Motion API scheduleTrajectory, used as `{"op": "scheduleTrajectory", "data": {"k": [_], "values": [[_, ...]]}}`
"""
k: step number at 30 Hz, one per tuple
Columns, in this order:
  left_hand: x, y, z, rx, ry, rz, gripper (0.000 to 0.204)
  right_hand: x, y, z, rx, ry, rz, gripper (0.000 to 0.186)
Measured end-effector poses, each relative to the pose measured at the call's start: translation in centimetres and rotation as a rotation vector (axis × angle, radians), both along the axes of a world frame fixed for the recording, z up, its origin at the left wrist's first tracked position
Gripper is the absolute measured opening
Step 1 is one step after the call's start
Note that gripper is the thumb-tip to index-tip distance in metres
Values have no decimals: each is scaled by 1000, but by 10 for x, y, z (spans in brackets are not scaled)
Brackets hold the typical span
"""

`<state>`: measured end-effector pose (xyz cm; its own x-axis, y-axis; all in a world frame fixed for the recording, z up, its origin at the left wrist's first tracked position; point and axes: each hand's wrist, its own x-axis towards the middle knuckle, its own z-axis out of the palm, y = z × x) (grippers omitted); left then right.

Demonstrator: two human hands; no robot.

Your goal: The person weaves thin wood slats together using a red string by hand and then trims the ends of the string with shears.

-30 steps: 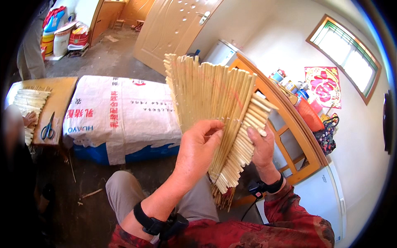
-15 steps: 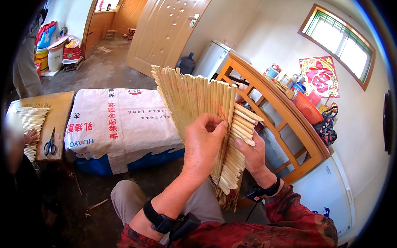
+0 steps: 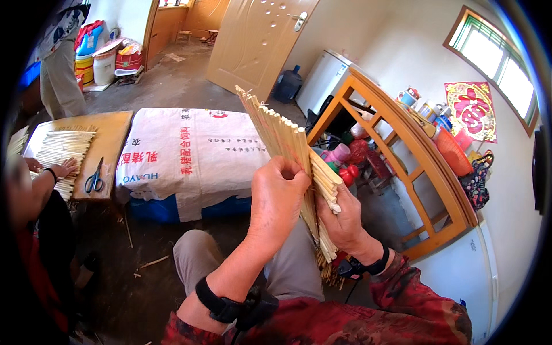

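While the left hand point(image 3: 276, 192) pinched closed at the bound-stick mat point(image 3: 283, 137) and the right hand point(image 3: 344, 223) gripped its folded part, a slack hold could have let it splay.

We hold a stick mat point(image 3: 280, 135) tilted, nearly edge-on. Our right hand point(image 3: 343, 217) grips its right side; our left hand point(image 3: 280, 191), thumb and forefinger drawn together, touches its face. At left, scissors point(image 3: 94, 179) lie by the tabletop's point(image 3: 112, 137) near right corner; beside them, a co-worker's hand point(image 3: 68, 167) on another mat point(image 3: 62, 148).
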<state>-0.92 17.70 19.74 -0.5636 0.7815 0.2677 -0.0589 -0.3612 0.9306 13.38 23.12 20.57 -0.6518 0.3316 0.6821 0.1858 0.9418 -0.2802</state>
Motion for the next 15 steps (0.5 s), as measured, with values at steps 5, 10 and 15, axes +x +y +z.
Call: {"op": "scheduleTrajectory", "data": {"k": [5,10,15], "values": [[-7,-14,-13,0,-1,64,7,-7,-7,-7,20,-55,38,37],[-13,-15,-26,27,-57,29,6,-2,-10,-1,-69,-91,27,39],[-7,-18,-26,68,-218,-92,6,5,-7,4,-166,-86,-28,38]]}}
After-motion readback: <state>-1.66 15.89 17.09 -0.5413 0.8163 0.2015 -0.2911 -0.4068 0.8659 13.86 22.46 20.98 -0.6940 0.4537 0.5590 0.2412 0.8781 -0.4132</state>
